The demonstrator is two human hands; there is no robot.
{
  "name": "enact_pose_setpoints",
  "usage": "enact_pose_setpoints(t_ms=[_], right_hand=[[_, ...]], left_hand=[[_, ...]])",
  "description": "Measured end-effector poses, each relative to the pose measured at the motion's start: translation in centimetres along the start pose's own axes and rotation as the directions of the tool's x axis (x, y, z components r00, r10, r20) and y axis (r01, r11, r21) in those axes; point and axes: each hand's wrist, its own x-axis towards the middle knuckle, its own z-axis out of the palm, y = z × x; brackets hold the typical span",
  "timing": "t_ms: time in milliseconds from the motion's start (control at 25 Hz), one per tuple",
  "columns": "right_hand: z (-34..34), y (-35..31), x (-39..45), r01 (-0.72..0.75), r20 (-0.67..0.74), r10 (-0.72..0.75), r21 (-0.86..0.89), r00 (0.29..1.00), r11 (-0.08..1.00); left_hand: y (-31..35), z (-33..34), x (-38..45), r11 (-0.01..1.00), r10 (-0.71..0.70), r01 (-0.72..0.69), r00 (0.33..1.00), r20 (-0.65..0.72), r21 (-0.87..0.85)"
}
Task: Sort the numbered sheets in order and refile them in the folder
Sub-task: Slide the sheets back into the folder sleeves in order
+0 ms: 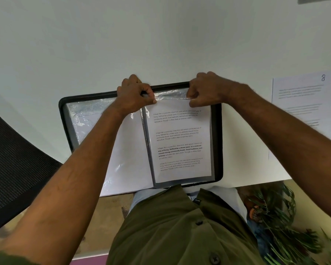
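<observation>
Legibly, "Village life is a peaceful" on sleeved sheet (180,142).

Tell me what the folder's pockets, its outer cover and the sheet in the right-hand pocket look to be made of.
Pockets: thin clear plastic film, glossy; it crinkles and throws white glare. Outer cover: dark and matte with a raised edge, probably fabric or plastic; unclear which. Sheet: plain white matte paper with black printed text.

I see a white surface (161,44) filling most of my view. At my left a black mesh chair (13,169) stands beside its edge. Green plant leaves (279,217) sit low at my right, and an olive buttoned shirt (180,226) fills the bottom.
</observation>
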Motion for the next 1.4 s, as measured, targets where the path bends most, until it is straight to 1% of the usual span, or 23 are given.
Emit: enact_pose_setpoints(t_ms=[80, 240, 400, 480, 520, 600, 680, 720, 800, 840, 880, 960, 1040, 1120, 1240, 1320, 1400], right_hand=[[0.5, 0.1, -0.1, -0.006, -0.062, 0.002, -0.052, 0.998, 0.999], [1.6, -0.1, -0.9, -0.05, -0.239, 0.064, 0.064, 0.969, 0.997], [1.9, -1.1, -1.8, -0.099, -0.345, 0.104, 0.033, 0.933, 0.995], [2.5, -1.4, -2.0, -0.114, -0.409, 0.137, 0.082, 0.902, 0.99], [3.0, -1.6, -2.2, -0.103, -0.461, 0.164, 0.155, 0.872, 0.983], [4.5, -2.1, -2.8, -0.029, -0.583, 0.236, 0.342, 0.777, 0.939], [6.2, -2.9, -3.6, 0.077, -0.675, 0.315, 0.483, 0.667, 0.872], [7.1, -3.4, -4.2, 0.107, -0.687, 0.358, 0.535, 0.633, 0.838], [8.6, -4.3, -5.4, 0.12, -0.66, 0.459, 0.637, 0.595, 0.761], [9.4, -4.7, -6.0, 0.12, -0.641, 0.502, 0.677, 0.581, 0.726], [10.3, -5.1, -6.6, 0.117, -0.611, 0.54, 0.718, 0.579, 0.686], [12.2, -6.2, -8.2, 0.09, -0.521, 0.591, 0.792, 0.616, 0.604], [13.9, -7.1, -9.7, 0.01, -0.427, 0.62, 0.829, 0.659, 0.56], [15.7, -7.9, -11.3, -0.051, -0.348, 0.639, 0.853, 0.686, 0.519], [17.3, -8.4, -12.8, -0.081, -0.214, 0.638, 0.913, 0.74, 0.4], [17.8, -8.8, -13.6, -0.124, -0.075, 0.592, 0.95, 0.803, 0.288], [17.7, -9.5, -14.4, -0.157, 0.019, 0.555, 0.967, 0.832, 0.202]], left_hand=[[0.1, 0.3, -0.1, 1.0, -0.007, 0.007, 1.0, -0.014, 0.029], [0.7, 0.7, -0.6, 0.997, -0.002, 0.005, 0.999, -0.043, 0.083], [0.8, 0.6, -1.0, 0.991, 0.012, -0.008, 0.999, -0.033, 0.132], [0.9, 0.5, -1.1, 0.986, 0.023, -0.02, 1.0, -0.02, 0.163], [0.9, 0.4, -1.4, 0.982, 0.036, -0.031, 0.999, -0.02, 0.186], [0.8, 0.5, -1.9, 0.973, 0.05, -0.044, 0.998, -0.024, 0.228], [0.3, 1.2, -3.2, 0.96, 0.09, -0.067, 0.993, -0.076, 0.271], [0.0, 1.8, -4.3, 0.947, 0.135, -0.09, 0.983, -0.128, 0.307], [-0.9, 3.5, -6.8, 0.927, 0.238, -0.143, 0.939, -0.248, 0.347], [-1.2, 4.5, -8.4, 0.926, 0.262, -0.162, 0.925, -0.274, 0.341], [-1.5, 5.5, -10.0, 0.926, 0.267, -0.172, 0.928, -0.261, 0.336], [-1.8, 7.7, -13.2, 0.923, 0.256, -0.174, 0.944, -0.209, 0.343], [-2.0, 9.6, -15.9, 0.928, 0.226, -0.16, 0.96, -0.167, 0.336], [-2.2, 11.3, -17.9, 0.94, 0.192, -0.139, 0.97, -0.147, 0.311], [-2.1, 13.0, -19.6, 0.961, 0.13, -0.099, 0.986, -0.107, 0.258], [-2.2, 13.8, -20.1, 0.984, 0.044, -0.031, 0.997, -0.07, 0.178], [-2.1, 14.1, -20.3, 0.999, -0.028, 0.029, 0.999, -0.039, 0.027]])
